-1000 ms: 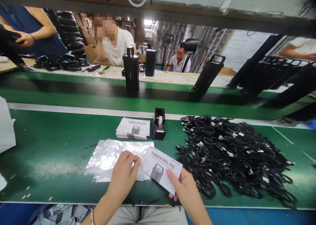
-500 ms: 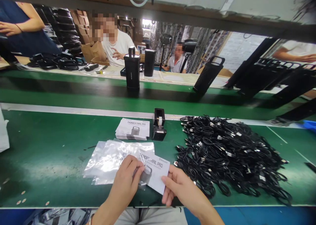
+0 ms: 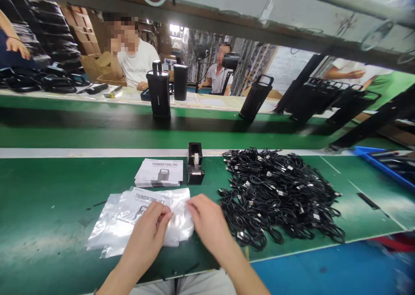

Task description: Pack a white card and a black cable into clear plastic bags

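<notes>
Beside cables (image 3: 275, 195) near the tabletop's (image 3: 52, 226) front edge, left hand (image 3: 147, 228) and right hand (image 3: 209, 223) are pinching a clear bag (image 3: 184, 219), co-workers (image 3: 138, 66) beyond.

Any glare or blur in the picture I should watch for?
Head view: white glare on the clear plastic bags; head view: the right edge looks smeared around the blue bin; head view: the large title on the stacked leaflets reads clearly, the smaller print barely.
</notes>
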Motion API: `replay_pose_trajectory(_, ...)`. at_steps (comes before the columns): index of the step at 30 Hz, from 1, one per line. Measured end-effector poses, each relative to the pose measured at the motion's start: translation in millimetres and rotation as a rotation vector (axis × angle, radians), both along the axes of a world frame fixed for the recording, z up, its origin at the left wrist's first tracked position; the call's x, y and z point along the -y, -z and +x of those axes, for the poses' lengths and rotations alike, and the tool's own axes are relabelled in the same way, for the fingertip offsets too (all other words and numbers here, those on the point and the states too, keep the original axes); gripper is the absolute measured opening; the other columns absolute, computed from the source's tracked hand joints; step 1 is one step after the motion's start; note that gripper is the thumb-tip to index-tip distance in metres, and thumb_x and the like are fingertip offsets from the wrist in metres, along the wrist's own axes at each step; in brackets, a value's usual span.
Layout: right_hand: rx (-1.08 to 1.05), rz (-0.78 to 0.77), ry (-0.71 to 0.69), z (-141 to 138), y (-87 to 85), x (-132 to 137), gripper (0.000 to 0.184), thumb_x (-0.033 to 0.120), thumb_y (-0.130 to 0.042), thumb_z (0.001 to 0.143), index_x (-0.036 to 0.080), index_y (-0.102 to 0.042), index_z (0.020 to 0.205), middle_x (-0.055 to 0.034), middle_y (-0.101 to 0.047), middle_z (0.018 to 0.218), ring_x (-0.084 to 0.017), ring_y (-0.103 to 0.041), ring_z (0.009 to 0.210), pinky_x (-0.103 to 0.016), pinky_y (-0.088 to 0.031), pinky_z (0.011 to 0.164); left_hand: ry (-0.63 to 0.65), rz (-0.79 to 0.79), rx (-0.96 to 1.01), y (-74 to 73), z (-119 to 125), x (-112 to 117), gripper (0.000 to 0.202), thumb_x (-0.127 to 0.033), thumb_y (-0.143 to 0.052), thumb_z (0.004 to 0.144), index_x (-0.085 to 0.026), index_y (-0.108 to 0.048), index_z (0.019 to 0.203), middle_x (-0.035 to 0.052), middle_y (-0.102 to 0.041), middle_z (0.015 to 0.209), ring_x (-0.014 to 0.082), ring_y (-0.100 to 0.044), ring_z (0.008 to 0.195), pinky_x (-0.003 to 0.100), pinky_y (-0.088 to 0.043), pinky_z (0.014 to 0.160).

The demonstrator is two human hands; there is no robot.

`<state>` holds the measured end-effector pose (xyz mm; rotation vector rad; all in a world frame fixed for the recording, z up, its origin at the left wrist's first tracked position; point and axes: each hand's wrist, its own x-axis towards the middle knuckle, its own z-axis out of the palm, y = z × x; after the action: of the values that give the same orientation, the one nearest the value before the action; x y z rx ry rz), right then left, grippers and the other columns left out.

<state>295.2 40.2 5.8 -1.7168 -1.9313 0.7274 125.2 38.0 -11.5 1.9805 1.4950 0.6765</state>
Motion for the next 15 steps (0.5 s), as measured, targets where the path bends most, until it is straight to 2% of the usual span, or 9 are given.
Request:
replay_pose_trajectory(2, 0.387, 0.068, 0.017, 31.7, -10.5, -0.4, 0.04, 0.0, -0.037, 0.079, 0.022, -0.059, 0.103, -0.0069, -0.058, 0.106, -0.016, -0.059, 0.08, -0.025, -0.042, 0.066, -0.024, -0.003, -0.049, 2.6, -2.2, -2.8, 0.02, -0.031, -0.036, 0.086, -0.022, -0.049, 0.074, 0.0004, -0.053, 0.073, 0.0181, -0.052, 0.068, 0.03, -0.042, 0.061)
replay_pose_trajectory(3, 0.531, 0.071, 0.006, 47.3, -13.9, -2.0, 0.043, -0.002, -0.037, 0.077, 0.022, -0.059, 0.105, -0.0078, -0.057, 0.108, -0.018, -0.058, 0.082, -0.025, -0.042, 0.064, -0.025, -0.003, -0.073, 3.8, -2.5, -3.9, 0.02, -0.03, -0.036, 0.086, -0.022, -0.05, 0.074, 0.0006, -0.054, 0.073, 0.0182, -0.053, 0.068, 0.03, -0.042, 0.061)
replay_pose_trajectory(5, 0.693, 0.064, -0.07, 72.6, -16.9, -7.2, 0.042, -0.002, -0.038, 0.077, 0.021, -0.061, 0.102, -0.0077, -0.061, 0.099, -0.02, -0.057, 0.084, -0.026, -0.042, 0.065, -0.008, 0.006, -0.127, 6.6, -1.3, -5.3, 0.02, -0.027, -0.036, 0.086, -0.021, -0.051, 0.073, 0.0017, -0.055, 0.074, 0.0188, -0.053, 0.069, 0.031, -0.043, 0.062)
replay_pose_trajectory(8, 0.707, 0.067, -0.168, 92.7, -17.0, -15.5, 0.035, 0.002, -0.04, 0.079, 0.02, -0.066, 0.094, -0.0064, -0.064, 0.086, -0.02, -0.057, 0.085, -0.026, -0.043, 0.069, 0.019, 0.041, -0.246, 11.4, 2.8, -6.6, 0.022, -0.022, -0.036, 0.085, -0.019, -0.054, 0.073, 0.0052, -0.056, 0.077, 0.022, -0.054, 0.075, 0.036, -0.043, 0.069)
replay_pose_trajectory(11, 0.632, 0.064, -0.201, 101.1, -17.8, -21.0, 0.034, 0.003, -0.041, 0.079, 0.021, -0.066, 0.095, -0.0048, -0.064, 0.094, -0.018, -0.057, 0.089, -0.026, -0.043, 0.075, 0.022, 0.053, -0.321, 13.1, 5.6, -6.6, 0.024, -0.02, -0.035, 0.085, -0.018, -0.056, 0.073, 0.0073, -0.056, 0.078, 0.0239, -0.053, 0.076, 0.04, -0.042, 0.072)
replay_pose_trajectory(13, 0.623, 0.032, -0.18, 106.2, -18.0, -25.2, 0.032, 0.003, -0.049, 0.075, 0.022, -0.066, 0.094, -0.0036, -0.064, 0.097, -0.018, -0.059, 0.089, -0.027, -0.043, 0.076, 0.026, 0.044, -0.288, 11.5, 5.4, -5.8, 0.023, -0.021, -0.036, 0.085, -0.018, -0.055, 0.073, 0.0065, -0.056, 0.078, 0.0231, -0.053, 0.076, 0.039, -0.042, 0.072)
replay_pose_trajectory(15, 0.63, 0.004, -0.139, 111.0, -17.5, -30.6, 0.026, 0.005, -0.055, 0.071, 0.022, -0.067, 0.087, -0.0028, -0.066, 0.091, -0.019, -0.061, 0.083, -0.027, -0.043, 0.071, 0.011, 0.024, -0.189, 9.2, 3.9, -4.4, 0.021, -0.024, -0.036, 0.086, -0.019, -0.053, 0.073, 0.0042, -0.055, 0.076, 0.0209, -0.053, 0.073, 0.035, -0.043, 0.069)
